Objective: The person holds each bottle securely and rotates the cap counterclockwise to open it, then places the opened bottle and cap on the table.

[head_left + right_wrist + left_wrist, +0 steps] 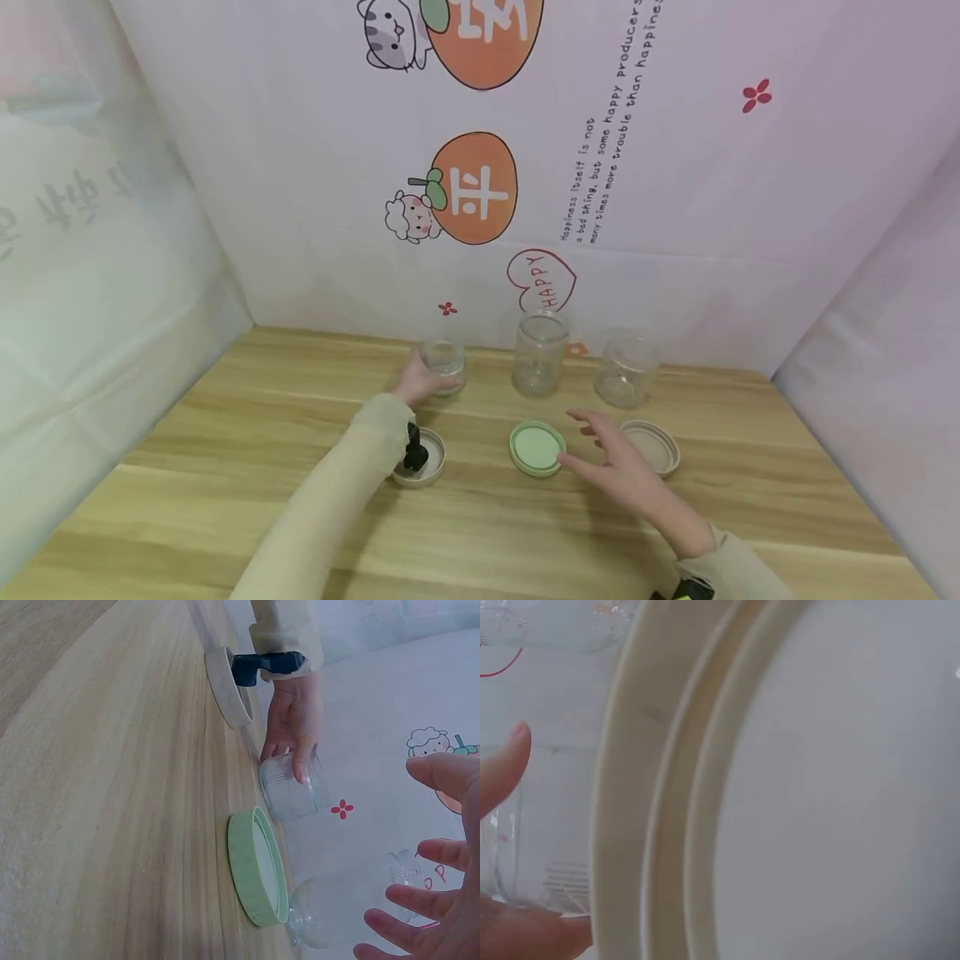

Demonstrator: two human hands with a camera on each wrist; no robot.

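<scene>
My left hand [420, 380] grips a small clear glass jar [446, 358] standing toward the back of the table. In the right wrist view its thumb and fingers lie on opposite sides of the jar. A cream-rimmed lid [433, 457], underside up, sits below the left wrist and fills much of the left wrist view. My right hand [622, 468] hovers with fingers spread, holding nothing. It hangs between a light green lid [537, 447] and a beige lid [663, 448], partly covering the beige one.
A tall clear jar [538, 358] stands behind the green lid, and a wider clear jar [627, 373] behind the beige lid. The wooden table [480, 533] meets a printed cloth wall [337, 275] at the back, with cloth at both sides.
</scene>
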